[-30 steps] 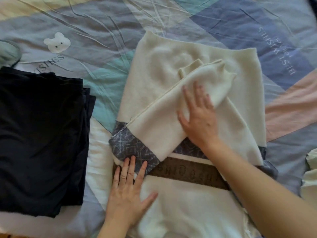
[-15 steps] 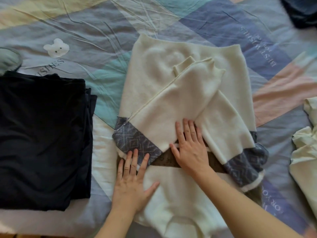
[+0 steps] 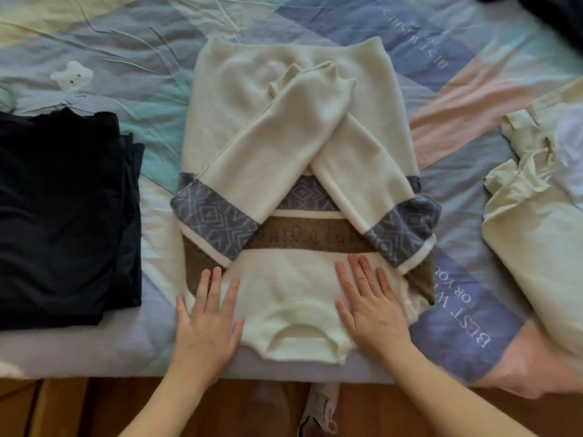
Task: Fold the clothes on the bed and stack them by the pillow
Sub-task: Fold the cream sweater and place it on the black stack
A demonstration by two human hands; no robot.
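With your left hand (image 3: 205,320) and right hand (image 3: 372,307) flat, fingers straight, beside the collar at the bed's near edge, the sweater (image 3: 296,146) extends lengthwise away from you.

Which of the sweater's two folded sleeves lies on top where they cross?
The left sleeve: its cream cloth runs unbroken over the crossing, covering the right sleeve.

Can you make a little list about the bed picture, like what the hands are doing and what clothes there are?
sweater: cream sweater lies flat, both sleeves crossed over its middle
left hand: left hand flat on the sweater's near left corner
right hand: right hand flat beside the collar
left of sweater: folded black clothes
right of sweater: crumpled pale yellow garment
underneath: patchwork bedsheet
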